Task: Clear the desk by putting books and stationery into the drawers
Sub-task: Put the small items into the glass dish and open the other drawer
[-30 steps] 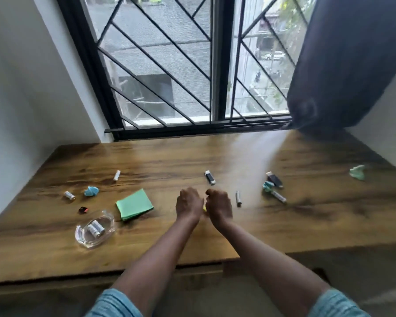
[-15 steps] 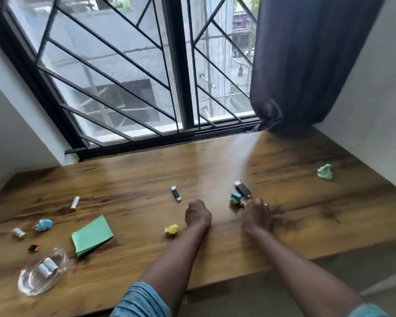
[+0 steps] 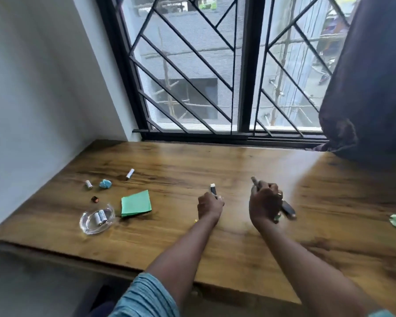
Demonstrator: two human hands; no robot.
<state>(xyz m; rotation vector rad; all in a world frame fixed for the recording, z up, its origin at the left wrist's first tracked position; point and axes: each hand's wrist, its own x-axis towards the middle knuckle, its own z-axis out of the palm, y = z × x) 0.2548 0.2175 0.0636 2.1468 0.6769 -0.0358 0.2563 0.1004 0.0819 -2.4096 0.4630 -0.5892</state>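
Left hand (image 3: 209,205), right of green notepad (image 3: 136,203), fingers curled round black-white stick (image 3: 213,189); farther right I see right hand (image 3: 265,204) fisted, clutching dark sticks (image 3: 288,208).

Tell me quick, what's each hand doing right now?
Left hand: closed, pinching the small black-and-white stick.
Right hand: closed, holding a grey pen and a dark stick.

Desk (image 3: 215,161) open toward window (image 3: 192,65); seemingly batteries (image 3: 130,173) clutter left.
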